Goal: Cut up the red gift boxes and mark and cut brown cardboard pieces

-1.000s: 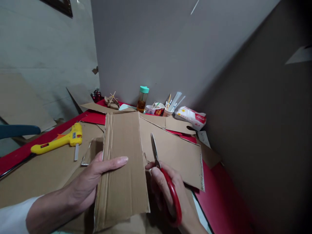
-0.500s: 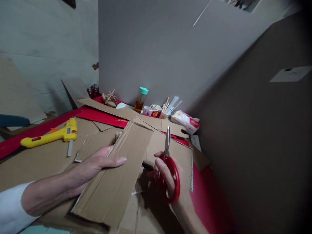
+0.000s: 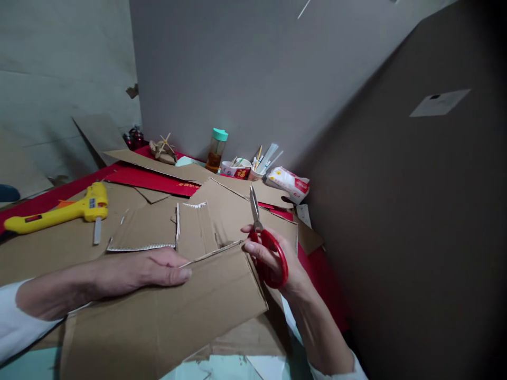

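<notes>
My left hand (image 3: 154,270) grips a long piece of cardboard (image 3: 170,311) by its far edge, thumb on top and fingers hidden beneath. Red-handled scissors (image 3: 282,264) sit in my right hand (image 3: 283,253), their metal blades together and pointing up and away. The right hand is at the cardboard's right end, thumb by its far corner; whether it also pinches the corner I cannot tell. Just beyond the held piece lie two smaller cardboard pieces, a left one (image 3: 144,227) and a right one (image 3: 196,227), with torn white edges.
A yellow glue gun (image 3: 59,211) lies on cardboard at the left. Along the back stand a bottle with a teal lid (image 3: 216,150), a paper cup of sticks (image 3: 259,170) and a tissue pack (image 3: 288,183). A grey partition (image 3: 237,68) rises behind, with a dark panel on the right.
The held cardboard has turned clockwise, from pointing away to lying more crosswise and lower. My right hand with the scissors has come to its right end. The view has shifted slightly.
</notes>
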### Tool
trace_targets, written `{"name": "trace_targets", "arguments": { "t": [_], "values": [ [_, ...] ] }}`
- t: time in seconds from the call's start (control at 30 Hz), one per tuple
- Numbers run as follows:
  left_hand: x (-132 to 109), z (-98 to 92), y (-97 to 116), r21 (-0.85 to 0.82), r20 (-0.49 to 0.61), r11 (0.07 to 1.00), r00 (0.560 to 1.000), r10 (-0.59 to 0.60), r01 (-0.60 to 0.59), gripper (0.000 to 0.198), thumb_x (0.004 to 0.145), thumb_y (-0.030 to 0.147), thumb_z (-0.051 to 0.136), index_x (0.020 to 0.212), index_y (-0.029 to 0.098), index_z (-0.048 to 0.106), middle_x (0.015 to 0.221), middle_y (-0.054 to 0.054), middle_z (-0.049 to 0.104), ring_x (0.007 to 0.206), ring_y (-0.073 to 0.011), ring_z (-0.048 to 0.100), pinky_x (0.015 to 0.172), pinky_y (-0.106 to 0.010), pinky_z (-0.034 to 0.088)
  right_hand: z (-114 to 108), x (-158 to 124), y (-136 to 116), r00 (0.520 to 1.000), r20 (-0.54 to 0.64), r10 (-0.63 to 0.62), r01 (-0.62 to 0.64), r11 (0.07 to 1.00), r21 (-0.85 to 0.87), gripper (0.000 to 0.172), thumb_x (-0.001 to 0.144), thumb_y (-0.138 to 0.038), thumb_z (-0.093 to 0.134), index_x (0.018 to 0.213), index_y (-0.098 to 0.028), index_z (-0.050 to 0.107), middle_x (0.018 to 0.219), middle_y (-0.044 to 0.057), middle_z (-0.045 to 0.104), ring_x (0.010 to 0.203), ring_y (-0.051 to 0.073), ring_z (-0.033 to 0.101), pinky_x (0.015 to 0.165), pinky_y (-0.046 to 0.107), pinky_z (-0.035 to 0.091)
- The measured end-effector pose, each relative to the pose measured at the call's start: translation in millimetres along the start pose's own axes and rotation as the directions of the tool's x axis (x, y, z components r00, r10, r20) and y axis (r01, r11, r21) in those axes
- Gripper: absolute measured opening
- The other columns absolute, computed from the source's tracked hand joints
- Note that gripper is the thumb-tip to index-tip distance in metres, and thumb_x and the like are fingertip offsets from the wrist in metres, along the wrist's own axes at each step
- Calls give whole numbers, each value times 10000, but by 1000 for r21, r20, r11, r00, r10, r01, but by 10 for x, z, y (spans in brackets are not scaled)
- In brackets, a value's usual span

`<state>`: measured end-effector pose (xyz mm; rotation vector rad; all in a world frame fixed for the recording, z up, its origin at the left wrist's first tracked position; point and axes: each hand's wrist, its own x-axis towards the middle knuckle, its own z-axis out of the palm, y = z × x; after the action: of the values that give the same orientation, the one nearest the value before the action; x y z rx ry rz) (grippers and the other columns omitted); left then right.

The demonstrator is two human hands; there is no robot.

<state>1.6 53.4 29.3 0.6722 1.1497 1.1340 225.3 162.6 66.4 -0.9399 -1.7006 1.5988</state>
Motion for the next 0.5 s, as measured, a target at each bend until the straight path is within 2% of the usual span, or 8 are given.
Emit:
{"name": "trace_targets", "arguments": {
  "t": [0.1, 0.23, 0.3, 0.37, 0.5],
  "values": [
    [97, -102, -49, 17, 57, 999, 998, -34, 33, 310, 830, 164, 688, 523, 121, 687, 430, 29, 631, 548, -189, 728, 415, -134, 470, 19, -16, 11, 998, 53, -14, 13, 1000, 28, 432, 796, -446, 779, 1115, -196, 630, 889, -3, 619, 692, 111, 534, 619, 238, 414],
    [160, -220, -16, 88, 205, 991, 972, -118, 102, 435, 872, 159, 633, 440, 117, 607, 352, 56, 548, 440, -133, 671, 396, -100, 426, 77, -25, 14, 995, 99, 6, -9, 1000, 28, 460, 772, -460, 795, 1097, -199, 601, 875, -12, 592, 663, 102, 508, 615, 235, 416],
    [152, -239, 39, 107, 190, 989, 974, -122, 103, 459, 880, 138, 597, 421, 127, 586, 319, 74, 505, 393, -112, 637, 366, -96, 387, 97, -24, 33, 990, 141, 17, -23, 999, 43, 471, 764, -451, 803, 1103, -201, 592, 885, -13, 593, 669, 99, 513, 631, 238, 426],
    [133, -237, 112, 112, 172, 981, 969, -176, 159, 472, 875, 129, 593, 404, 126, 573, 309, 73, 487, 349, -105, 603, 341, -99, 349, 106, -22, 58, 985, 170, 18, -26, 999, 45, 453, 770, -433, 805, 1094, -198, 594, 875, -21, 583, 680, 94, 510, 641, 232, 424],
    [102, -223, 200, 93, 233, 948, 919, -318, 304, 483, 879, 136, 610, 398, 96, 588, 334, 29, 525, 298, -80, 545, 327, -89, 268, 110, -27, 86, 982, 188, 14, -21, 999, 33, 391, 795, -404, 794, 1064, -205, 592, 821, -43, 544, 677, 90, 488, 615, 217, 418]
  ]
}}
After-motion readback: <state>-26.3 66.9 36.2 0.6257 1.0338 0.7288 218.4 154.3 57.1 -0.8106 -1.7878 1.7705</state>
